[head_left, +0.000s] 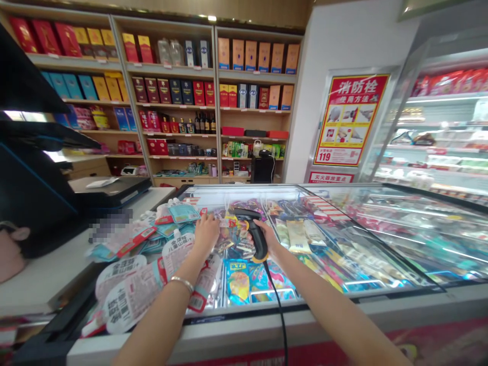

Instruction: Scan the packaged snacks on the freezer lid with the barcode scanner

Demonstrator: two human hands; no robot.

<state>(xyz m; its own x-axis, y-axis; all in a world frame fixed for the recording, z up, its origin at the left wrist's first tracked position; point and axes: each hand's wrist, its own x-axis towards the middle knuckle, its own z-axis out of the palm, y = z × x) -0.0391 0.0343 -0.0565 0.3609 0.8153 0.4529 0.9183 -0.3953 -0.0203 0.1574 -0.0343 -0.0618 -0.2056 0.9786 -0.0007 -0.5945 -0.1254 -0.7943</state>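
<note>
My right hand (265,235) is wrapped round the grip of a black-and-yellow barcode scanner (260,244), whose head points left and whose cable hangs down over the freezer's front. Facing the scanner, my left hand (207,231) is closed at the end of a small, narrow red-and-white packet (227,222), which sticks out to the right of its fingers. A bracelet (183,282) circles the left wrist. Beside and under the left forearm lie several spouted drink pouches (131,300), white, red and light blue, heaped on the glass-topped freezer (244,188).
Under the freezer glass are bagged ice creams (238,284). A counter (23,290) with a dark checkout machine (30,193) stands at the left. Shelves of boxed bottles (171,91) line the back wall, and a lit display fridge (442,137) is at the right.
</note>
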